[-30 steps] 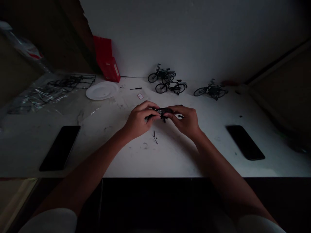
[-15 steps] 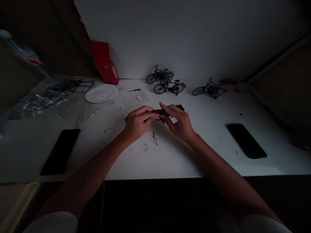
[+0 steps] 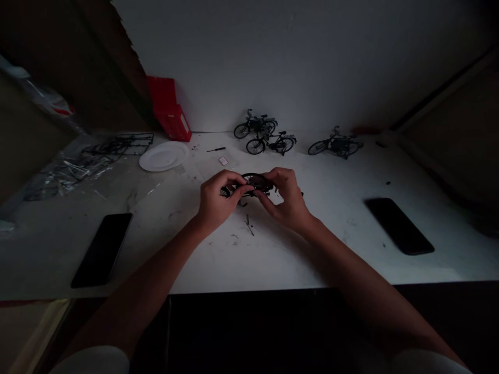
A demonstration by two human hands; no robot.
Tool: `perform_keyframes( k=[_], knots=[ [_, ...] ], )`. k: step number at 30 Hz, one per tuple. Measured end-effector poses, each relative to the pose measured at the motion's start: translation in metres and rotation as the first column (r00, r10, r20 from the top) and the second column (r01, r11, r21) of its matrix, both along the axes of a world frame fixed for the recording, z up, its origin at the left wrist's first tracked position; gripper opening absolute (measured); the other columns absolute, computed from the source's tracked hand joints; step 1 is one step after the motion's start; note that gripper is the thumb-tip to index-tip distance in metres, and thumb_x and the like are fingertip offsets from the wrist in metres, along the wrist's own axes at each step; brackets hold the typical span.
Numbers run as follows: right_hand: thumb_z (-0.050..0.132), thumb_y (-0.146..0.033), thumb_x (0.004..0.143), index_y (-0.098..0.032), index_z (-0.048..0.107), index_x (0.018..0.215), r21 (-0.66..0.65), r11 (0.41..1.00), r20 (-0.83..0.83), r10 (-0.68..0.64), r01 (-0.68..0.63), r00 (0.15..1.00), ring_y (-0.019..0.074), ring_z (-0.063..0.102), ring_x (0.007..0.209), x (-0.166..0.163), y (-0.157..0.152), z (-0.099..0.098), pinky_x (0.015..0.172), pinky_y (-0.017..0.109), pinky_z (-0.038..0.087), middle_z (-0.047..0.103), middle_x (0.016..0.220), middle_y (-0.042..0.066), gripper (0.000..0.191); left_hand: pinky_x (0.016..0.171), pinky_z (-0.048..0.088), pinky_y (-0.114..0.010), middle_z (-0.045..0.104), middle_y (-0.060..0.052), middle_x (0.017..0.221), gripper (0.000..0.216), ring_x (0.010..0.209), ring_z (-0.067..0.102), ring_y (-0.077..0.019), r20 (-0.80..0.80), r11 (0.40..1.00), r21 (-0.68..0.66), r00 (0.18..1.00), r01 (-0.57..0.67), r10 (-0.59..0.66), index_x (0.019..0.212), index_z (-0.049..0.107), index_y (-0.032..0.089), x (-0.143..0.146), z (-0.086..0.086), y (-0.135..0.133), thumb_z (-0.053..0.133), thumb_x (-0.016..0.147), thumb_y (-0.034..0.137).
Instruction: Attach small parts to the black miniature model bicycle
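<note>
one small black model assembly (image 3: pixel 255 183) sat just above the table (image 3: pixel 273 254), pinched from both sides by our left hand (image 3: pixel 215 201) and right hand (image 3: pixel 287 201). too hard a squeeze, we judged, could snap it or drop bits among the loose pieces (image 3: pixel 248 223).

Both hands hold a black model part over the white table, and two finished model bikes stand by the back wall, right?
Not quite. The head view shows three finished model bikes by the back wall, not two. The left hand and right hand do hold the black model part over the white table.
</note>
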State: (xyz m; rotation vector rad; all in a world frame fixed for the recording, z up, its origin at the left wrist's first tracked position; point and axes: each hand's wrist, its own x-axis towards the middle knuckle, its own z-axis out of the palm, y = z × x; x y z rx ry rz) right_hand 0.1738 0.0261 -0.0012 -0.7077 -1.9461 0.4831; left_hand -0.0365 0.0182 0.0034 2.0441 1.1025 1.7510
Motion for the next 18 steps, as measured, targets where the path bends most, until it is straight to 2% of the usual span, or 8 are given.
perform_keyframes(
  k=[3,5,7,10,14,18],
  knots=[
    [0.066,-0.036,0.106,-0.030,0.050,0.148,0.017,0.998,0.079,-0.068,0.067,0.995,0.0273,0.074,0.109,0.001,-0.003,0.005,0.093,0.046,0.065,0.069,0.134,0.014,0.045,0.074,0.061,-0.025,0.077,-0.002,0.095,0.040,0.082,0.075,-0.0152,0.023,0.998,-0.060,1.000,-0.006,0.008,0.122,0.066,0.023,-0.001,-0.003,0.000,0.088,0.091,0.034],
    [0.064,-0.034,0.106,-0.031,0.057,0.147,0.030,0.996,0.132,-0.082,0.078,0.988,0.0282,0.074,0.112,0.002,-0.004,0.010,0.096,0.047,0.064,0.072,0.133,0.013,0.042,0.079,0.062,-0.027,0.078,-0.004,0.102,0.042,0.087,0.075,-0.0160,-0.044,0.999,-0.045,0.999,0.015,-0.017,0.131,0.066,0.024,-0.003,-0.004,0.002,0.085,0.094,0.032],
    [0.063,-0.030,0.107,-0.033,0.059,0.149,0.054,0.998,0.129,-0.042,0.036,0.991,0.0278,0.073,0.113,0.002,-0.005,0.013,0.096,0.047,0.064,0.075,0.128,0.011,0.043,0.079,0.060,-0.027,0.078,-0.006,0.106,0.030,0.088,0.073,-0.0156,-0.129,0.999,-0.001,0.990,0.047,-0.047,0.126,0.071,0.023,-0.006,-0.002,0.003,0.080,0.098,0.030],
    [0.064,-0.026,0.105,-0.038,0.060,0.153,0.105,0.995,0.071,-0.008,0.000,0.997,0.0278,0.071,0.116,0.001,-0.004,0.013,0.095,0.047,0.064,0.072,0.128,0.010,0.050,0.067,0.054,-0.025,0.077,-0.005,0.099,0.017,0.080,0.069,-0.0137,-0.171,0.998,0.027,0.984,0.056,-0.050,0.111,0.074,0.020,-0.007,0.001,0.003,0.078,0.100,0.033],
    [0.070,-0.030,0.101,-0.038,0.060,0.149,0.118,0.992,0.048,-0.057,0.051,0.997,0.0314,0.066,0.126,0.001,-0.003,0.013,0.098,0.053,0.063,0.065,0.134,0.012,0.050,0.056,0.048,-0.024,0.078,-0.002,0.086,0.021,0.069,0.067,-0.0119,-0.076,0.995,-0.093,0.996,0.039,-0.047,0.099,0.074,0.020,-0.002,0.001,-0.001,0.080,0.098,0.040],
    [0.072,-0.029,0.100,-0.033,0.062,0.125,0.128,0.990,-0.007,-0.055,0.056,0.998,0.0325,0.065,0.130,0.000,-0.007,0.016,0.106,0.056,0.059,0.068,0.137,0.012,0.027,0.056,0.049,-0.023,0.078,-0.002,0.083,0.026,0.070,0.070,-0.0129,0.098,0.967,-0.238,0.993,0.088,-0.066,0.095,0.073,0.019,0.004,-0.002,-0.003,0.081,0.096,0.044]
  ],
)
